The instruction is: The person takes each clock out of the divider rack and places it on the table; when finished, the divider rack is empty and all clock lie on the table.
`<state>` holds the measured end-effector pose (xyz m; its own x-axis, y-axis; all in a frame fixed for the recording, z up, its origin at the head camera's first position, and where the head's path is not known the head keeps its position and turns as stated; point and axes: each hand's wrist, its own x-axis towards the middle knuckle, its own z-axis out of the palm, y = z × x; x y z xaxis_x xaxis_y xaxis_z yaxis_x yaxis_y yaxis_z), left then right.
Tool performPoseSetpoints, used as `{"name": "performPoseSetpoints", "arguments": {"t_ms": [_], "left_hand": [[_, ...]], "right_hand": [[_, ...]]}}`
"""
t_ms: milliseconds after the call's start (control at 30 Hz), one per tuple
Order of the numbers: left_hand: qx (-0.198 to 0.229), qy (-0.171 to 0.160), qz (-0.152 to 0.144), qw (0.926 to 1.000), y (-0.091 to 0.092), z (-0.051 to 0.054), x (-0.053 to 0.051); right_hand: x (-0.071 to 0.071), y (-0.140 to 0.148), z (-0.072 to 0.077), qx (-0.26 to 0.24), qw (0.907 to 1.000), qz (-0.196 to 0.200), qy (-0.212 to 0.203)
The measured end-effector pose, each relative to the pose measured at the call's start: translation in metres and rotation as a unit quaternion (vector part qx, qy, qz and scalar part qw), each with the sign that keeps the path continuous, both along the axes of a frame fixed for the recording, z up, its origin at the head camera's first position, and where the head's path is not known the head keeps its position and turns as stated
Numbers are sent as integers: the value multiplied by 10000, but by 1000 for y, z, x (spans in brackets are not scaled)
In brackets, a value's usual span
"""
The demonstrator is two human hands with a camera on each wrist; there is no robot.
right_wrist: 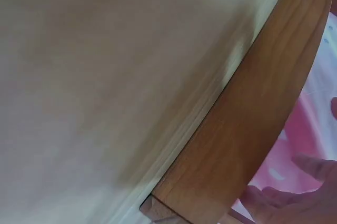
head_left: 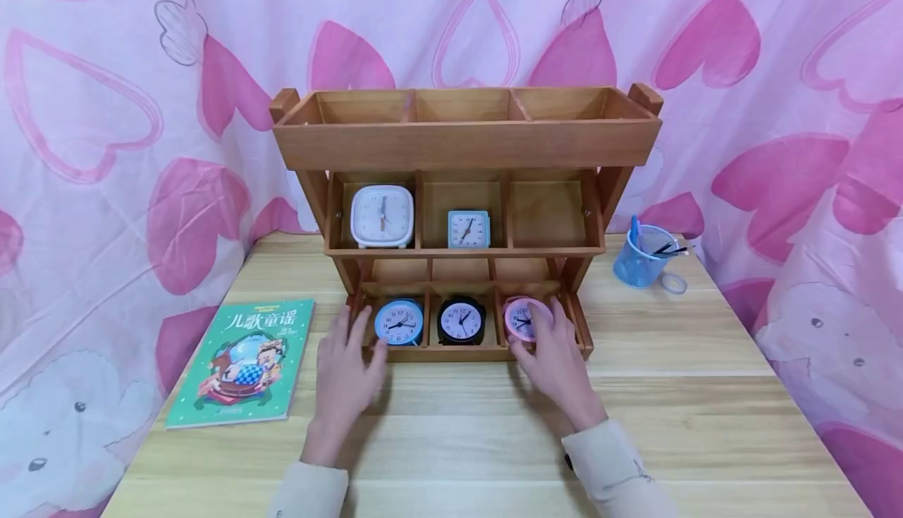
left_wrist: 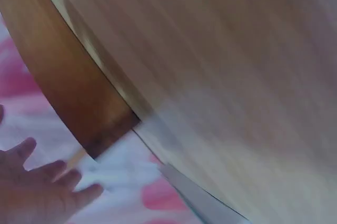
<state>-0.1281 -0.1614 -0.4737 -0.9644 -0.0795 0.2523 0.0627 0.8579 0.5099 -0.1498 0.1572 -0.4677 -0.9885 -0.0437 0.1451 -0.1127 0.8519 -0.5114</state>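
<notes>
"What did you see in the head view?"
"In the rack's [head_left: 466, 146] bottom tray, a blue clock [head_left: 399, 324], a black clock [head_left: 461, 322] and a pink clock [head_left: 519, 320]; above, a white clock [head_left: 382, 216] and a small clock [head_left: 469, 230]. The left hand [head_left: 346, 373] was beside the blue one, the right hand [head_left: 557, 361] touched the pink."
"Left wrist?"
"Fingers spread, grasping nothing."
"Right wrist?"
"Fingers beside the wood; I couldn't tell whether they gripped."

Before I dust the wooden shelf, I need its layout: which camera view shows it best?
The head view: it shows nearly all of the wooden shelf, facing the camera, with three tiers of three compartments. Each wrist view shows mainly one slanting brown board of it, cut by the frame.
</notes>
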Motion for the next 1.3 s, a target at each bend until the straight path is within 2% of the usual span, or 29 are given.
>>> {"name": "performPoseSetpoints", "arguments": {"t_ms": [67, 167, 233, 300, 400, 533, 667, 800, 900, 1033, 1133, 1233, 1300], "left_hand": [[499, -279, 29, 9984, -10, 1, -4], [1226, -874, 17, 9886, -21, 0, -8], [1534, -1244, -13, 9803, -26, -1, -10], [1721, -1465, -22, 9741, -29, -1, -11], [1769, -1539, 11, 9721, -30, -3, -11], [1716, -1538, 67, 9731, -32, -5, -13], [1740, -1725, 81, 9695, -33, -6, -14], [1796, -1824, 91, 9667, -34, -6, -13], [1793, -1772, 90, 9677, -35, -6, -12], [1786, -1762, 37, 9680, -36, -4, -13], [1793, -1761, 5, 9679, -36, -1, -13], [1758, -1728, 19, 9691, -36, 1, -13], [1725, -1697, 40, 9703, -36, 3, -13]], "right_hand": [[-9, 1, 0, -42, 10000, 54, -52], [-19, 4, -4, 73, 9998, 76, -144], [-23, 6, -7, 155, 9994, 7, -314], [-26, 8, -10, 209, 9987, -34, -461], [-28, 9, -13, 140, 9980, -117, -613], [-30, 8, -15, 4, 9980, -188, -610], [-31, 6, -15, 0, 9980, -364, -526], [-28, 4, -6, -151, 9981, -532, -286], [-22, 8, 8, -357, 9979, -534, 9], [-10, 27, 31, -492, 9953, -726, 413], [-2, 49, 41, -458, 9922, -1084, 414], [1, 73, 43, -448, 9881, -1462, 137], [-2, 89, 38, -484, 9850, -1657, -29]]}}
